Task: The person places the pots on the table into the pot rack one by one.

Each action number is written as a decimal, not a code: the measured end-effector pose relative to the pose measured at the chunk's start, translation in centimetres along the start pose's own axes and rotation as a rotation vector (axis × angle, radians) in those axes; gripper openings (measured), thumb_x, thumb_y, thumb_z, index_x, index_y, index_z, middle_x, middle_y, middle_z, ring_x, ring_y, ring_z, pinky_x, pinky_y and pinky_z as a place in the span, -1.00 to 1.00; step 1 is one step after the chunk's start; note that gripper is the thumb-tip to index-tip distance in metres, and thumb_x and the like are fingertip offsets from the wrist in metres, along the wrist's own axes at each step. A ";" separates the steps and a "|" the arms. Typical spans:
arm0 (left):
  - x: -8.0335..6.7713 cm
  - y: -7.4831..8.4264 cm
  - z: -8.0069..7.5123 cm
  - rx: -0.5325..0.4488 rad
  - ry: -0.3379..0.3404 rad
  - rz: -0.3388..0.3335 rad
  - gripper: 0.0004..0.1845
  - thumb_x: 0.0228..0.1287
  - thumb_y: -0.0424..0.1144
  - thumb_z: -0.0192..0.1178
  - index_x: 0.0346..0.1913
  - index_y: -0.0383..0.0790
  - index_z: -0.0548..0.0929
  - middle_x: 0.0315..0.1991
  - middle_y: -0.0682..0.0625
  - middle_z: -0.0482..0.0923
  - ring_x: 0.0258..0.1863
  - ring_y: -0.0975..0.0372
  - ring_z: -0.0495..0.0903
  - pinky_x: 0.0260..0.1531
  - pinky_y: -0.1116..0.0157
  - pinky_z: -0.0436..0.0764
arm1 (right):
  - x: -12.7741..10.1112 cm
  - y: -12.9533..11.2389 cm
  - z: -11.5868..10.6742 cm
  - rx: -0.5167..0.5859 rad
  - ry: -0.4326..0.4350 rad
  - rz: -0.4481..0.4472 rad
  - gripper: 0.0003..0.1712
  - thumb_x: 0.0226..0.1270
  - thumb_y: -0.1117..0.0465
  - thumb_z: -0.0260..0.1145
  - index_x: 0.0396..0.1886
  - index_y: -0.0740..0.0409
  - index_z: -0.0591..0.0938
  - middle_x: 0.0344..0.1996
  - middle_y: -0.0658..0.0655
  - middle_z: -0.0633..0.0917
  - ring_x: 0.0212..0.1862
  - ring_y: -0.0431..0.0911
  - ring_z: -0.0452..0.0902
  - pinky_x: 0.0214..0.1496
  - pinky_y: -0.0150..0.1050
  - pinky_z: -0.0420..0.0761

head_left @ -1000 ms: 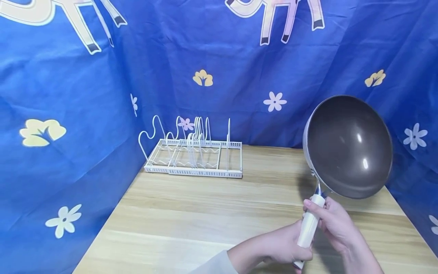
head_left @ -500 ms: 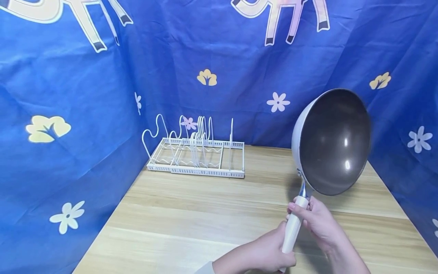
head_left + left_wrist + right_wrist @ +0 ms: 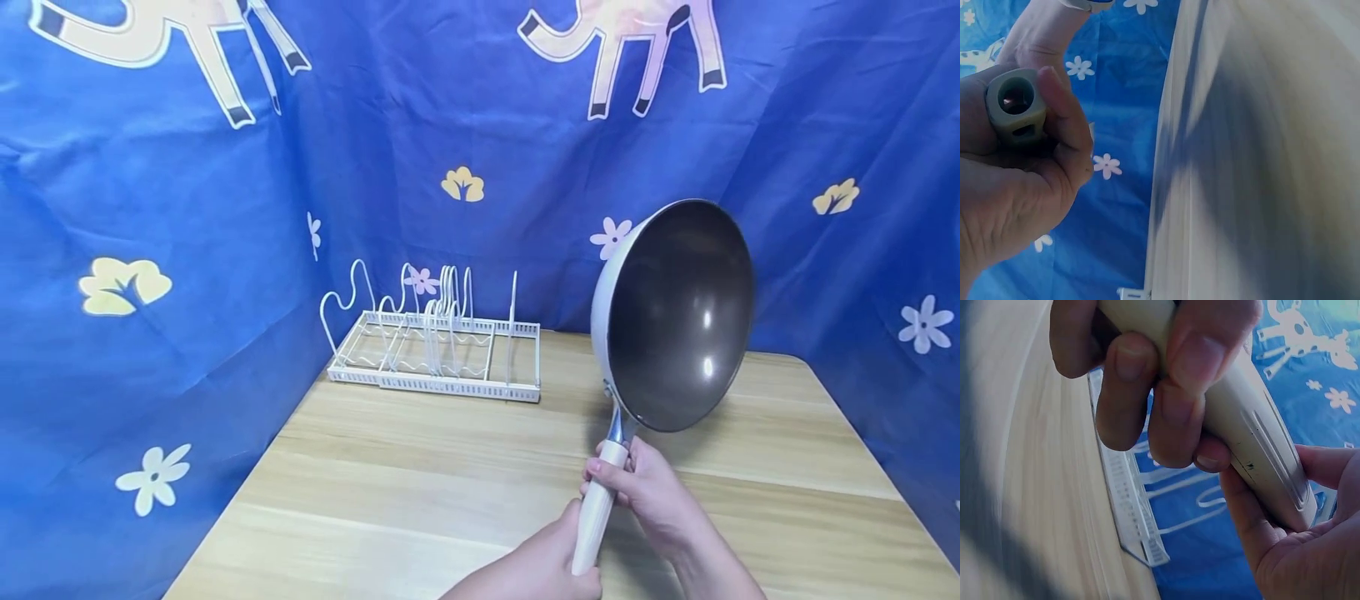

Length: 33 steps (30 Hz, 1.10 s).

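A deep wok (image 3: 678, 321) with a dark inside and a pale outside is held up over the table, tilted so its bowl faces right and toward me. My right hand (image 3: 652, 496) grips the upper part of its white handle (image 3: 598, 504), just below the metal neck. Lower down, my left hand (image 3: 551, 558) is wrapped round the handle's butt end. In the left wrist view the hollow handle end (image 3: 1016, 103) pokes out of the left fist. The right wrist view has the right fingers (image 3: 1129, 394) curled round the handle, with the left hand (image 3: 1316, 550) at its end.
A white wire pan rack (image 3: 450, 385) with upright dividers stands at the back left of the wooden table (image 3: 420, 475). Blue printed cloth (image 3: 360, 192) hangs close round the back and both sides. The wok's shadow falls on the wood.
Both hands have carried the wok leftward, toward the rack. The bowl has turned, so more of its pale outer side shows on the left. The rack stays in place.
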<state>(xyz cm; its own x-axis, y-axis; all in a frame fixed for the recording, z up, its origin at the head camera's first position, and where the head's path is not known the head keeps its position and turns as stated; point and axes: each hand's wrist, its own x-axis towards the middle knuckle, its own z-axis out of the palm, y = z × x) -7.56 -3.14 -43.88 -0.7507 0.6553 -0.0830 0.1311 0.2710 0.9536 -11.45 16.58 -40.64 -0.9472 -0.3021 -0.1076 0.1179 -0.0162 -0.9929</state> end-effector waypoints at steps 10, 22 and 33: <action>-2.7 -1.3 -1.3 0.039 0.129 -0.024 -0.28 0.07 -0.48 0.31 0.36 -0.20 0.39 -0.37 0.21 0.50 -0.43 0.44 0.50 -0.29 0.42 0.57 | 1.4 -0.3 3.5 0.018 -0.091 -0.043 -0.78 0.52 0.32 0.33 -0.05 0.15 0.43 -0.29 -0.07 0.74 -0.21 -0.20 0.78 -0.07 -0.29 0.75; -5.0 -2.0 -3.6 0.128 0.325 0.052 -0.41 0.10 -0.37 0.42 0.22 -0.25 0.47 -0.35 0.19 0.51 -0.43 0.49 0.46 -0.37 0.44 0.54 | 3.6 -1.9 7.0 0.006 -0.161 -0.080 -0.66 0.47 0.32 0.39 0.00 0.29 0.40 -0.31 0.02 0.71 -0.26 -0.16 0.79 -0.07 -0.28 0.77; -6.1 -1.9 -4.4 0.227 0.559 0.068 -0.51 0.09 -0.36 0.46 0.10 -0.20 0.55 -0.35 0.15 0.52 -0.41 0.51 0.45 -0.40 0.43 0.52 | 5.7 -3.1 9.0 0.004 -0.258 -0.125 -0.63 0.50 0.34 0.37 0.11 0.36 0.41 -0.31 0.00 0.76 -0.25 -0.17 0.79 -0.02 -0.27 0.80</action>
<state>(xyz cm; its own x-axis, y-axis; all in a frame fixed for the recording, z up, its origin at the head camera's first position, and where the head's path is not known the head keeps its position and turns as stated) -6.04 -10.76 -43.97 -0.9542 0.2233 0.1993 0.2793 0.4251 0.8610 -14.50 6.30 -37.69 -0.8476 -0.5296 0.0326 0.0070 -0.0725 -0.9973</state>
